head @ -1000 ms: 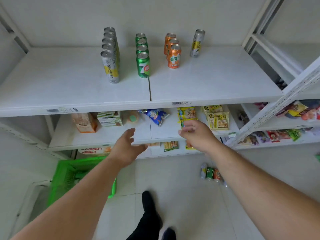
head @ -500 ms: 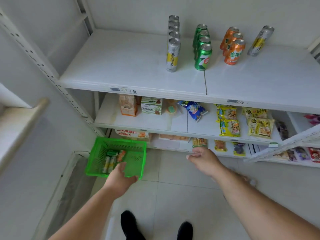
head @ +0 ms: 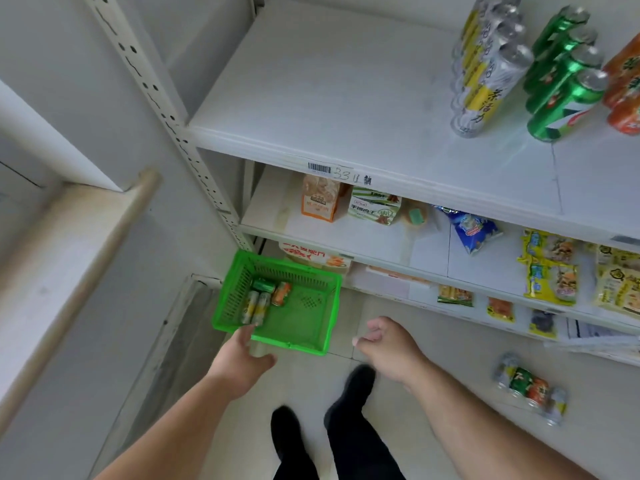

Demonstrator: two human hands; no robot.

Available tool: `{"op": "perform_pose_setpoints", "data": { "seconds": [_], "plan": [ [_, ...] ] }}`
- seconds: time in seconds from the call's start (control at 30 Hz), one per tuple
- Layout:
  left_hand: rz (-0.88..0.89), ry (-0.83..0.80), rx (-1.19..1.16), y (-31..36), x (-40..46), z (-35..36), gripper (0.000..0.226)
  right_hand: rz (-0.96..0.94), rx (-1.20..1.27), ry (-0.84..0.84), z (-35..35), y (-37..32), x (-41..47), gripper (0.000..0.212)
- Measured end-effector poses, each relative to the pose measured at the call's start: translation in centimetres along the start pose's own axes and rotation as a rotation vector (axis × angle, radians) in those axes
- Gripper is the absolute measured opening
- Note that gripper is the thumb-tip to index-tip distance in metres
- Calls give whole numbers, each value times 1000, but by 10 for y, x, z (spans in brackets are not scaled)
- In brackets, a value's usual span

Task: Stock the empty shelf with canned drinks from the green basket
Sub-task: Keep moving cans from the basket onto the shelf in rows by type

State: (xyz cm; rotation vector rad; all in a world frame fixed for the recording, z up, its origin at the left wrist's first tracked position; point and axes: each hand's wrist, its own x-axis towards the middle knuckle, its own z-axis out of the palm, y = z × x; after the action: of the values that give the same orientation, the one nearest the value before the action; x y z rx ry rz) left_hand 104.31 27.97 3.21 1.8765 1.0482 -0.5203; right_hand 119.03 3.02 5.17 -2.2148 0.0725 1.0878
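1. The person stands over a green basket (head: pixel 277 303) that sits on the pale tiled floor (head: pixel 433 341), at the foot of the white shelving, to the left.
2. The left hand (head: pixel 242 358) reaches down and forward with the arm almost straight. Its fingers are stretched out, the thumb spread to the right, and the fingertips (head: pixel 247 332) are at the basket's near rim. It holds nothing.
3. The right hand (head: pixel 388 348) hangs just right of the basket, over the floor. Its fingers are loosely curled, the thumb points left, and it is empty.
4. Four cans lie on their sides in the far left part of the basket: two silver-and-yellow cans (head: pixel 256 306) side by side, a green can (head: pixel 263 285) beyond them, and an orange can (head: pixel 282 293) to their right.
5. On the top shelf (head: pixel 329 98), far right, cans stand in rows: silver cans with yellow bands (head: pixel 485 81), green cans (head: pixel 561 88) to their right, then orange cans (head: pixel 623 91) at the frame's edge. The shelf's left part is bare.
6. Snack packets (head: pixel 550 271) and small cartons (head: pixel 318 200) sit on the lower shelves.
7. A cluster of cans (head: pixel 530 389) lies on the floor, near right.
8. Two dark shoes (head: pixel 346 393) show between the forearms.
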Motion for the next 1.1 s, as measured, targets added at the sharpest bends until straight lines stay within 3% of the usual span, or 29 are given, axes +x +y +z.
{"op": "perform_pose_setpoints", "data": {
  "seconds": [0.43,0.73,0.87,1.1],
  "plan": [
    [-77,-66,10,-12,152,48,94,-252,-655,-185,59,-15,203,61],
    [-79,-39,-123,-102,320,122,94,-530,-1045,-254,176,20,389,62],
    [-67,-22,-140,-145,383,159,92,-662,-1222,-280,237,47,471,78],
    [-30,19,-157,-201,474,201,87,-830,-1443,-281,334,66,596,86]
  ]
}}
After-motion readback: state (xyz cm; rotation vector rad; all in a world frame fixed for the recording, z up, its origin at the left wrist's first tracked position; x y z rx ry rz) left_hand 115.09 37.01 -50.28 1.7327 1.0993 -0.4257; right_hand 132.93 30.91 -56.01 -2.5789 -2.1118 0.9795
